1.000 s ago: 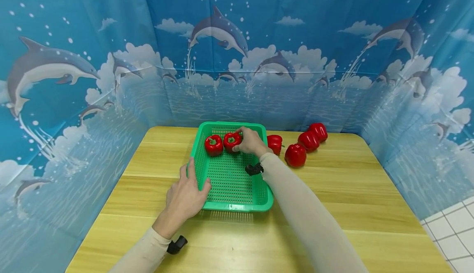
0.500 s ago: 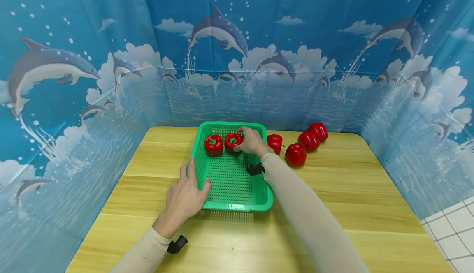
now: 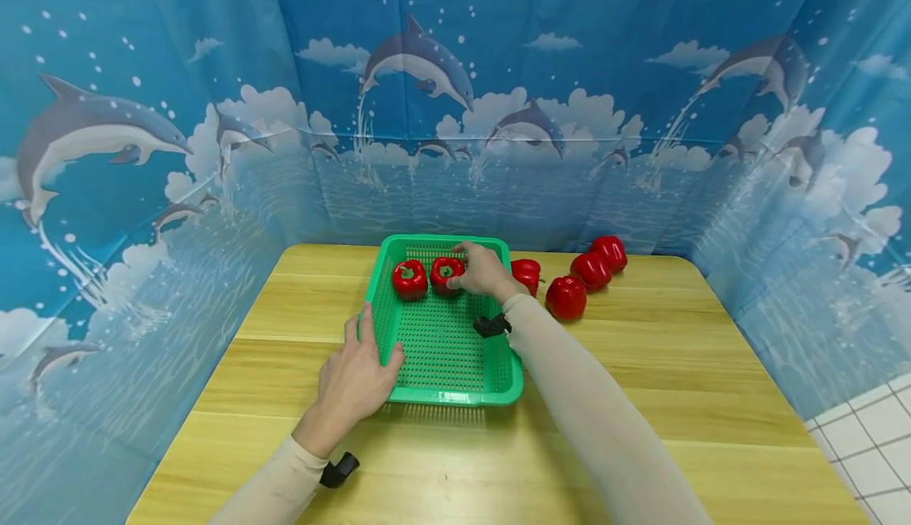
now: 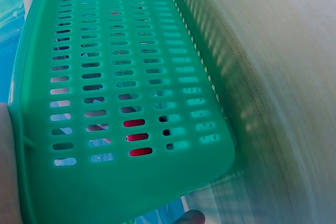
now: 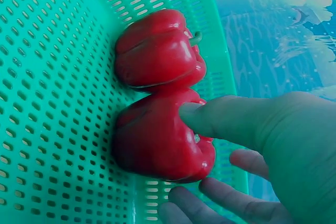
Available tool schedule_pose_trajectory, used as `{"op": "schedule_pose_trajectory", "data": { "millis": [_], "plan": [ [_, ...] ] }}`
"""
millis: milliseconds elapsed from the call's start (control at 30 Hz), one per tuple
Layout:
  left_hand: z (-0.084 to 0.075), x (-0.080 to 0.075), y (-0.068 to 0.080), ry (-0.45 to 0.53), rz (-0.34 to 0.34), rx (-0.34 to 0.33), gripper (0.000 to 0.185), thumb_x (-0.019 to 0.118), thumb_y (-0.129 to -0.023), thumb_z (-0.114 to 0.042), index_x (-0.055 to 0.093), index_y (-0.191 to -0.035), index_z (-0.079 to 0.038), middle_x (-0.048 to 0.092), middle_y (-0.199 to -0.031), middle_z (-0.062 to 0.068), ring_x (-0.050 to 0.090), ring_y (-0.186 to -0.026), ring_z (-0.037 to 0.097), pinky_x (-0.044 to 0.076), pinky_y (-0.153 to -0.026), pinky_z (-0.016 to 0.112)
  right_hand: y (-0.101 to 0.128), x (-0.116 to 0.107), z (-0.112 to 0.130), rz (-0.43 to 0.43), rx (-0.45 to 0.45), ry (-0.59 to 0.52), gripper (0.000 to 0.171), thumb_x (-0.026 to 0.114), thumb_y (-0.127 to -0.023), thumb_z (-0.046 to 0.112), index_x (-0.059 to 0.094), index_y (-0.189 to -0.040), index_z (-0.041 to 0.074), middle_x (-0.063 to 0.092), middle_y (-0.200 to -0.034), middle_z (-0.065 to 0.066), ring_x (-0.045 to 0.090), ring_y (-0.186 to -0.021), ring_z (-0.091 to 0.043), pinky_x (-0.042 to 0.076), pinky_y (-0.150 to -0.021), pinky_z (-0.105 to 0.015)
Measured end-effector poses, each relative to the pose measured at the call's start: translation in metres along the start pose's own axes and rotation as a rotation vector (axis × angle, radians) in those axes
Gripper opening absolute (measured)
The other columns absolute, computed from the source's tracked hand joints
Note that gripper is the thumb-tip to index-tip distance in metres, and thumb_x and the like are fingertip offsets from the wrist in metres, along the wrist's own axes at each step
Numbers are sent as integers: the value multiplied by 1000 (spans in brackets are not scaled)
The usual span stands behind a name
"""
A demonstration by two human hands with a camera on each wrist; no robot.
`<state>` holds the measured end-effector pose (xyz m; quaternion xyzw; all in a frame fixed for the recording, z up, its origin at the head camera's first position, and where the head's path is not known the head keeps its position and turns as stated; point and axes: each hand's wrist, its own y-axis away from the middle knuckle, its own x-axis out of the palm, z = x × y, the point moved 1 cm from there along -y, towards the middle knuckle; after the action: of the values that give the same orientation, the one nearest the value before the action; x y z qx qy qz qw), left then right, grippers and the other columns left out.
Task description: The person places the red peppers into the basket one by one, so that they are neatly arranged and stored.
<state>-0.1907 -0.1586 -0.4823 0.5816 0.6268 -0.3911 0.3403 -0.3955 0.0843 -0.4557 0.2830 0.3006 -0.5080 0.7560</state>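
Note:
My left hand (image 3: 354, 373) lies at the near left corner of a green plastic basket (image 3: 455, 397), its fingers fairly straight along the side and its thumb over the rim. In the left wrist view, the basket's slotted wall (image 4: 113, 182) fills much of the picture, with one fingertip (image 4: 191, 217) below it. Inside the basket, my right hand (image 3: 485, 272) holds a red bell pepper (image 3: 443, 278) between thumb and fingers. The right wrist view shows the thumb (image 5: 210, 119) on that pepper (image 5: 152, 140). Another red bell pepper (image 5: 157, 53) sits against it.
Several more red bell peppers stand right of the basket: one (image 3: 525, 273) by its wall, one nearer (image 3: 566, 298), others (image 3: 591, 270) farther back. The wooden table (image 3: 676, 398) ends at a blue dolphin-print curtain (image 3: 427, 193) behind and at both sides.
The held bell pepper has shifted slightly to the right with my right hand. My left hand keeps its place on the basket. The view has drifted a little.

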Motion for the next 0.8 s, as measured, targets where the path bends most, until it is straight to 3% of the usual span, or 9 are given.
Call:
{"op": "schedule_pose_trajectory", "data": {
  "millis": [267, 800],
  "plan": [
    [0, 0, 0, -3, 1, -1, 99, 59, -116, -51, 11, -187, -2, 39, -180, 32, 48, -47, 22, 38, -42, 31, 26, -8, 13, -23, -25, -61, 72, 83, -110, 24, 52, -175, 14, 58, -172, -23, 61, -155, -46, 60, -120, -61],
    [-1, 0, 1, -5, 5, -8, 99, 58, -116, -53, 10, -187, -2, 37, -181, 32, 49, -48, 23, 39, -43, 33, 49, -21, 10, -46, -88, -97, 70, 77, -114, 36, 52, -174, 11, 60, -169, -22, 62, -154, -45, 57, -122, -67]
  ]
}}
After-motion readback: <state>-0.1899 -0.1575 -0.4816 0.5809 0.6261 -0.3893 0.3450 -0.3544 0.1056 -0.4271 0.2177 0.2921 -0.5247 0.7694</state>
